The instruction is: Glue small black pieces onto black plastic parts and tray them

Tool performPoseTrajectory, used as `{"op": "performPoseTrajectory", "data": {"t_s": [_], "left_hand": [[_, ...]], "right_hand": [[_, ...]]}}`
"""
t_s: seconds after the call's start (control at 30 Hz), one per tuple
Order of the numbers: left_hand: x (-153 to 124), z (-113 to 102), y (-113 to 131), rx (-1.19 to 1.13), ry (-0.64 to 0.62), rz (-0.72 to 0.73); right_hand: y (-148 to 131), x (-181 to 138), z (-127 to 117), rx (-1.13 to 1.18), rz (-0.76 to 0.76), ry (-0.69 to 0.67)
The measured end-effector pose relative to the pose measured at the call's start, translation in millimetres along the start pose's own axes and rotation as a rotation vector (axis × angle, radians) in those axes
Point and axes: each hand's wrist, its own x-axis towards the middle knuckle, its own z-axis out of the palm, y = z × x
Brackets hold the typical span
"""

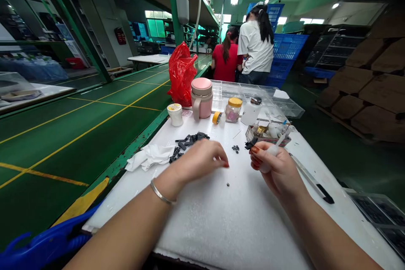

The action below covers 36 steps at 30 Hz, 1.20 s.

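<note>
My left hand [202, 158], with a bangle on the wrist, is over the middle of the white tabletop [202, 223]. Its fingers curl down, thumb and fingertips close together and slightly blurred; anything between them is too small to make out. In my right hand [276, 164] a small black plastic part [251, 143] is pinched at the fingertips. The same hand also grips a white squeeze bottle [272, 150] whose thin nozzle points up and right. One small dark ring [228, 184] lies between my hands, and several more rings [236, 149] form a cluster farther back.
Black parts [190, 140] are heaped behind my left hand, beside a white cloth [150, 156]. A pink mug [202, 99], jars [233, 110] and a small box [268, 134] stand behind. A green conveyor [126, 124] runs left. Two people [256, 46] are beyond the table.
</note>
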Motion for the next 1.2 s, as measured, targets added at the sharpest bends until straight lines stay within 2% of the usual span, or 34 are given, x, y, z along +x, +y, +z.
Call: {"op": "performPoseTrajectory", "data": {"t_s": [0.07, 0.13, 0.17, 0.23, 0.3, 0.33, 0.4, 0.47, 0.53, 0.6, 0.63, 0.7, 0.8, 0.97, 1.2], "left_hand": [[-11, -27, -9, 0.021, 0.215, -0.077], [-32, -50, -21, 0.157, 0.410, -0.259], [-44, -59, -28, 0.268, 0.429, -0.368], [-70, -68, -42, 0.455, 0.339, -0.573], [-92, -69, -52, 0.526, 0.232, -0.717], [-100, -69, -56, 0.536, 0.218, -0.756], [-111, -71, -57, 0.552, 0.257, -0.806], [-116, -76, -51, 0.550, 0.413, -0.803], [-113, -81, -38, 0.463, 0.624, -0.733], [-105, -83, -23, 0.219, 0.749, -0.593], [-98, -81, -16, 0.042, 0.747, -0.511], [-80, -71, -3, -0.333, 0.652, -0.372], [-50, -45, 11, -0.664, 0.431, -0.344], [-17, -11, 23, -0.904, 0.234, -0.387], [-11, 1, 26, -1.112, 0.148, -0.420]], "right_hand": [[-1, -1, 0, -0.010, 0.001, -0.020], [-1, -2, 0, -0.029, 0.000, -0.034], [0, -2, 0, -0.036, -0.002, -0.036], [1, -3, -1, -0.046, -0.008, -0.033], [3, -3, -1, -0.058, -0.011, -0.038], [4, -3, -2, -0.067, -0.012, -0.044], [6, -3, -2, -0.086, -0.015, -0.060], [5, -3, -2, -0.090, -0.026, -0.068], [5, -4, -1, -0.090, -0.043, -0.072], [4, -4, -1, -0.105, -0.063, -0.082], [4, -4, -1, -0.120, -0.075, -0.090], [4, -5, -1, -0.154, -0.109, -0.108], [4, -7, -1, -0.236, -0.200, -0.110], [-1, -11, 1, -0.424, -0.319, -0.046], [-4, -15, 7, -0.626, -0.422, 0.001]]}}
